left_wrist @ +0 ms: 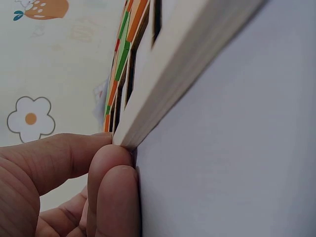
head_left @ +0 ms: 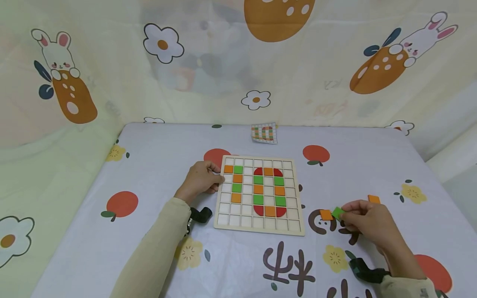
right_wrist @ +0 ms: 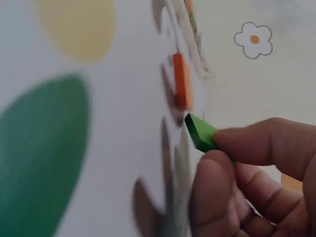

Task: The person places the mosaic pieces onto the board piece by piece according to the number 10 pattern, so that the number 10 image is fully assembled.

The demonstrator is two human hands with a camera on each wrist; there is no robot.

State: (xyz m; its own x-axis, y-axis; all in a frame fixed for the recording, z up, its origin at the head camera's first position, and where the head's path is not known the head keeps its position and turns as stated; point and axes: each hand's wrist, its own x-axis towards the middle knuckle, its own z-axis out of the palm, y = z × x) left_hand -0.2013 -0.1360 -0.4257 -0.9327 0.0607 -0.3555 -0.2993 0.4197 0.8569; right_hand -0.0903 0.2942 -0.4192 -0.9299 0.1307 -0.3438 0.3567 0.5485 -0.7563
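Observation:
A pale wooden grid board (head_left: 246,221) lies flat on the table, with orange and green square tiles and red rounded corner tiles in some of its cells. My left hand (head_left: 201,178) is at its left edge; in the left wrist view the thumb and fingertips grip the wooden rim (left_wrist: 163,89). Off to the right of the board, my right hand (head_left: 369,221) pinches a green square tile (head_left: 337,213) between thumb and finger. The right wrist view shows that green tile (right_wrist: 201,133) tilted, close beside an orange tile (right_wrist: 182,81) on the cloth.
One orange tile (head_left: 326,215) lies just left of the right hand, another orange tile (head_left: 374,199) behind it. A small card with a printed grid pattern (head_left: 264,133) sits at the table's back edge. Patterned cloth (head_left: 160,256) covers the table; a printed curtain (head_left: 216,74) hangs behind.

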